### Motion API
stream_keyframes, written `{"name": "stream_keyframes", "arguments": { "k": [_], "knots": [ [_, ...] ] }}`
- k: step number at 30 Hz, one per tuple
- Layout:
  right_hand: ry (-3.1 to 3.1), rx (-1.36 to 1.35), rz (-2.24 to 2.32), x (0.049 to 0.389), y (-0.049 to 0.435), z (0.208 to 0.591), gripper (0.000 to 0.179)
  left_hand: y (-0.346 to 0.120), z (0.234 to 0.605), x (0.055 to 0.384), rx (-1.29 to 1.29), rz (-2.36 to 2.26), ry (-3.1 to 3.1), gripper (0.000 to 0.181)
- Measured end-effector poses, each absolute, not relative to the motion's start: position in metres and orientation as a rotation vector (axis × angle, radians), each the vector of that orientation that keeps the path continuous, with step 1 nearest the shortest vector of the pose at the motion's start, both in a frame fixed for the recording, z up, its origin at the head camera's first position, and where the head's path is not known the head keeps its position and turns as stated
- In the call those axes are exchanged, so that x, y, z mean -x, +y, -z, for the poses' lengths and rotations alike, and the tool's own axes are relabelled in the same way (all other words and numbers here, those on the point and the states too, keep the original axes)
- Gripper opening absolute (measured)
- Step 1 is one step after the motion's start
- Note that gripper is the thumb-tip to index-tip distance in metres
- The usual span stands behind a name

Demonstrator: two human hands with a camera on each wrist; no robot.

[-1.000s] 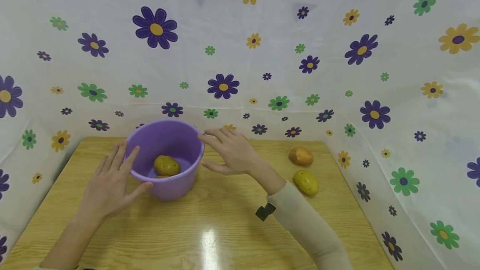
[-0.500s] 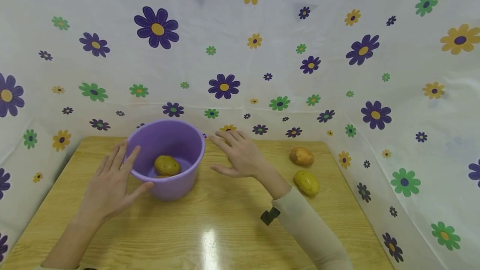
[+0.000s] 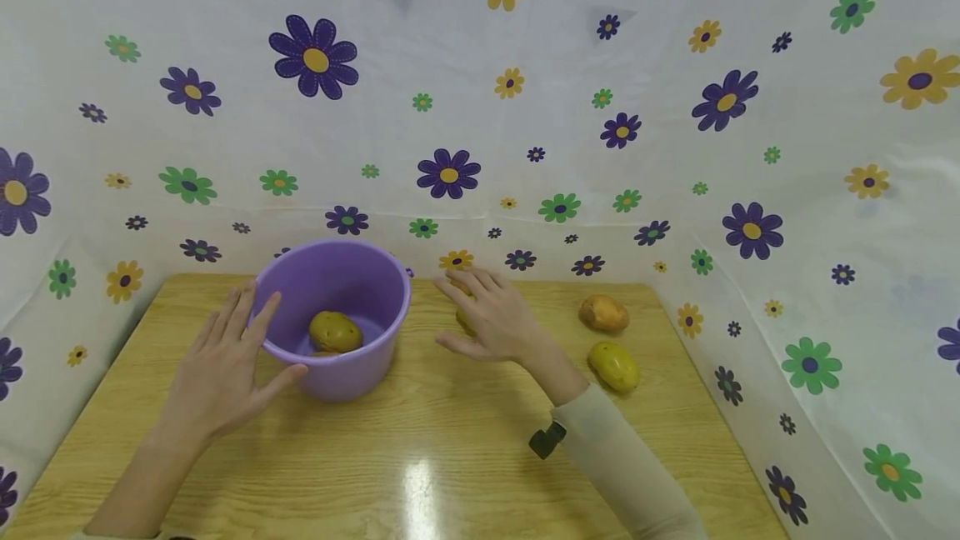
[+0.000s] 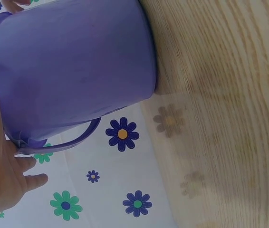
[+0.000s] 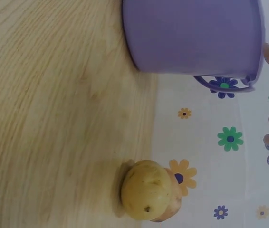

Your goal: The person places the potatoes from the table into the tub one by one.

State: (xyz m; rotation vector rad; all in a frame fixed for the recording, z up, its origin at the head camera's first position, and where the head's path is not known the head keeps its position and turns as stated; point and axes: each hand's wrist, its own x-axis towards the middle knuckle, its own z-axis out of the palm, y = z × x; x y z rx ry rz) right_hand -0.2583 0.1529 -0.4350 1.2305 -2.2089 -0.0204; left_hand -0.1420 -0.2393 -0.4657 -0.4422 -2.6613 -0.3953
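The right hand (image 3: 491, 319) is nearer to a potato (image 5: 146, 190), just below and beyond its wide, empty fingers; the bucket (image 3: 348, 377) stands beside the left hand (image 3: 217, 373), fingers straight, empty

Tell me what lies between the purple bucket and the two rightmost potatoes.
In the head view, the right hand, partly hiding at least one more potato.

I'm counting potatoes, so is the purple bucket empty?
Not empty: in the head view, a yellowish potato lies inside the purple bucket.
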Motion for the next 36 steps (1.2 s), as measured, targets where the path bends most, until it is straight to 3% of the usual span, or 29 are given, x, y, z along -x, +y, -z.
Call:
{"name": "stream_keyframes", "arguments": {
  "k": [36],
  "knots": [
    [-2.468, -1.061, 0.097, 0.281, 0.183, 0.493, 0.086, -0.239, 0.466, 0.141, 0.442, 0.396, -2.671, 0.102]
  ]
}}
